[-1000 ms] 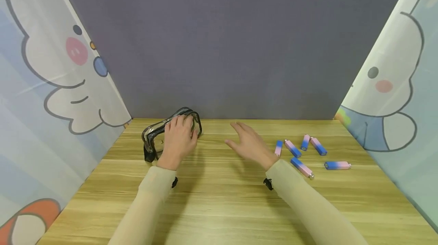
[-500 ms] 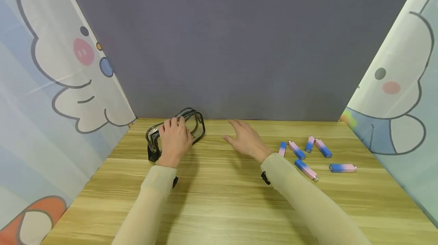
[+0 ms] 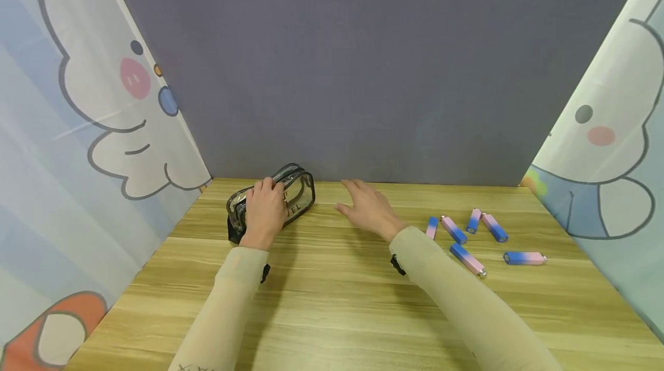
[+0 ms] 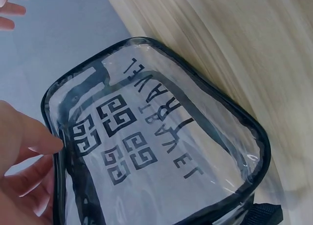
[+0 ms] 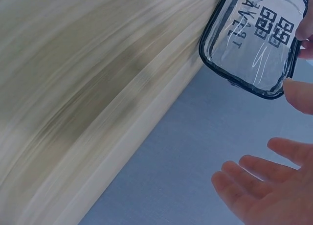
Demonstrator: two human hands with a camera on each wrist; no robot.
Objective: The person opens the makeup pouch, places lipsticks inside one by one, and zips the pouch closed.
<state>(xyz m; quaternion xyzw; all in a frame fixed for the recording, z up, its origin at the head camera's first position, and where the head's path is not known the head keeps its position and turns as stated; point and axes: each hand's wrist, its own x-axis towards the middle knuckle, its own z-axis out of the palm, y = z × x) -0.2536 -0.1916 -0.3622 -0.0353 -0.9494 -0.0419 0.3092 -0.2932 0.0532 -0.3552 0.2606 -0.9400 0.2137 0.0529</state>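
A clear pouch (image 3: 302, 193) with black piping stands at the back left of the table. My left hand (image 3: 264, 212) grips its upper edge, the thumb on the near panel and the fingers going behind it. In the left wrist view the pouch (image 4: 146, 137) shows black block patterns and the word TRAVEL. My right hand (image 3: 369, 209) is held to the right of the pouch, palm turned toward it, fingers extended and holding nothing. In the right wrist view the right hand (image 5: 264, 186) lies apart from the pouch (image 5: 244, 54), though its thumb reaches close to the pouch's corner.
Several slim blue-and-pink sticks with silver tips lie at the right of the wooden table (image 3: 332, 313), among them a front one (image 3: 467, 258) and a far-right one (image 3: 524, 258). A grey panel (image 3: 363, 71) stands behind; printed curtains (image 3: 622, 198) flank both sides.
The head view has shifted slightly left. My left hand has slid leftward along the pouch's top, uncovering lettering on its front panel. The right hand has come a little nearer the pouch.
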